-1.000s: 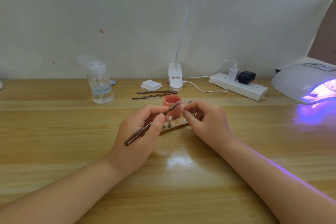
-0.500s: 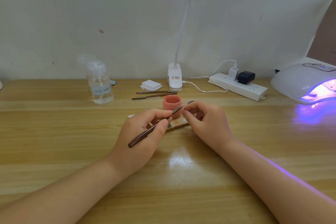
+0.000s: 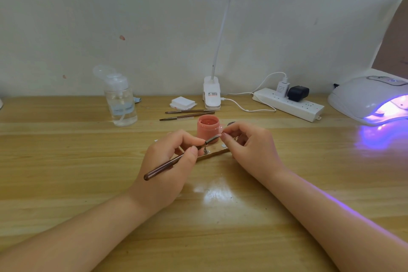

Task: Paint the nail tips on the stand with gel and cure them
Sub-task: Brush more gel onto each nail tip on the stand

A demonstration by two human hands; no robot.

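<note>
A pale wall stands behind a wooden tabletop [image 3: 66, 161] lit from above by a clip-on desk lamp [image 3: 212, 93]. The landmark is a small pink gel pot [image 3: 208, 127] at the middle of the tabletop. Far to the right of the pot, a white curing lamp [image 3: 366, 99] glows violet. Behind and right of the pot lies a power strip [image 3: 289, 104]; behind and left stands a clear pump bottle [image 3: 120, 101]. Just in front of the pot, the left hand [image 3: 167, 161] has its fingers curled around a brown brush [image 3: 172, 162], whose tip reaches toward the right hand [image 3: 251, 146]. The right hand's fingers pinch a small nail tip [image 3: 220, 132] just right of the pot. Below the pot, between the hands, lies the wooden stand [image 3: 215, 153], partly hidden. Two spare brushes [image 3: 187, 113] lie just behind the pot.
</note>
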